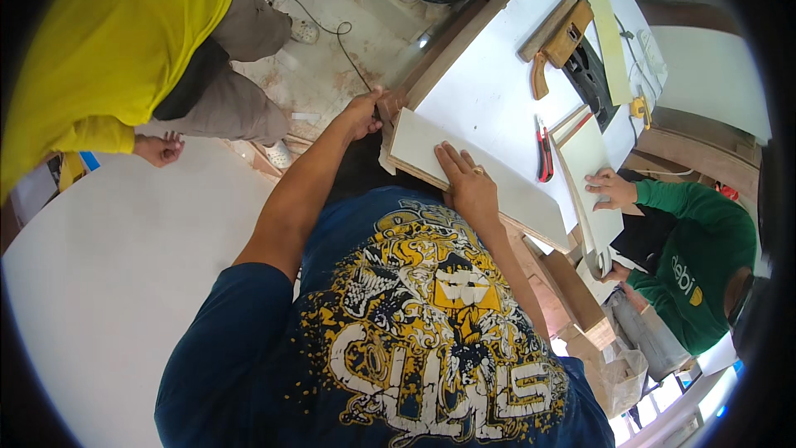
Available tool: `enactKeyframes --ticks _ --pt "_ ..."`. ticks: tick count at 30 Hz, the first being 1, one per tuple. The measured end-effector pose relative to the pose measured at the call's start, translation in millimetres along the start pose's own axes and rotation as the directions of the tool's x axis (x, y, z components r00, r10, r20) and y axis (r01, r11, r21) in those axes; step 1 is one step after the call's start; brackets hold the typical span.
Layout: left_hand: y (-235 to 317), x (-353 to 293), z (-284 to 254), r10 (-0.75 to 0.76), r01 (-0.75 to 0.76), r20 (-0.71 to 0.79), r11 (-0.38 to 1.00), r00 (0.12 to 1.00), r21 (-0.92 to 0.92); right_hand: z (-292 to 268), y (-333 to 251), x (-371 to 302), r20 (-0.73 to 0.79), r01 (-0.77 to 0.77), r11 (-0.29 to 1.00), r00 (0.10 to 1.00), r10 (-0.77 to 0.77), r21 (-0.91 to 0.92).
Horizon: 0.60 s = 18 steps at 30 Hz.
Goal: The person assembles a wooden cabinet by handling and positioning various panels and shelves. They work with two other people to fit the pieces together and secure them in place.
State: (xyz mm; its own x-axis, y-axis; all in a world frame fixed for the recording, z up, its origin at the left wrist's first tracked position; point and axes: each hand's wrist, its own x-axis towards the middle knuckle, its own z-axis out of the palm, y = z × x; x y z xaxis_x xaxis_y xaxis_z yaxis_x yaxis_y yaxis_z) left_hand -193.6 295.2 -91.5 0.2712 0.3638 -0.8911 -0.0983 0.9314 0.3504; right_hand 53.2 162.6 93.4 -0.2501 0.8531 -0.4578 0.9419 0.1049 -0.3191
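Observation:
A white-faced board [522, 199] with a brown layered edge lies along the near side of the white worktable [477, 75]. My right hand [470, 187] rests flat on its top with the fingers stretched out; the thumb is partly hidden at the near edge. At the board's left end, my left hand [365, 114] is closed beside the table corner. Its fingers are curled by a brownish piece [390, 104], and what they grip is unclear. A thin pale strip [386, 149] hangs at that end. Beyond the board lies a red and black utility knife [544, 153].
On the right, a person in green [696, 249] holds another pale panel [593, 174]. A person in yellow [124, 41] stands at left, beside a large white surface [124, 282]. Wooden tools [564, 37] and a yellow strip [601, 25] lie on the table; cables [340, 29] cross the floor.

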Motion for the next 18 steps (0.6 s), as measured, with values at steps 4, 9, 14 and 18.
enactKeyframes --ticks 4,9,14,18 --pt "-8.9 -28.1 5.0 0.126 -0.072 0.154 0.946 0.98 -0.316 -0.2 -2.1 -8.4 0.118 0.023 0.999 0.993 -0.027 0.035" --pt "-13.0 -128.5 40.9 0.203 -0.1 0.145 0.85 0.968 -0.517 5.8 8.4 -9.7 0.109 0.1 0.979 0.987 -0.12 0.179" --pt "-12.2 -138.5 60.5 0.238 -0.214 -0.011 0.849 0.971 -0.482 23.2 50.0 19.9 -0.076 0.035 0.949 0.997 -0.011 0.313" --pt "-5.2 -153.5 77.4 0.347 -0.376 -0.146 0.858 0.926 -0.35 -18.1 74.2 53.9 0.161 -0.118 0.87 0.986 0.045 0.479"
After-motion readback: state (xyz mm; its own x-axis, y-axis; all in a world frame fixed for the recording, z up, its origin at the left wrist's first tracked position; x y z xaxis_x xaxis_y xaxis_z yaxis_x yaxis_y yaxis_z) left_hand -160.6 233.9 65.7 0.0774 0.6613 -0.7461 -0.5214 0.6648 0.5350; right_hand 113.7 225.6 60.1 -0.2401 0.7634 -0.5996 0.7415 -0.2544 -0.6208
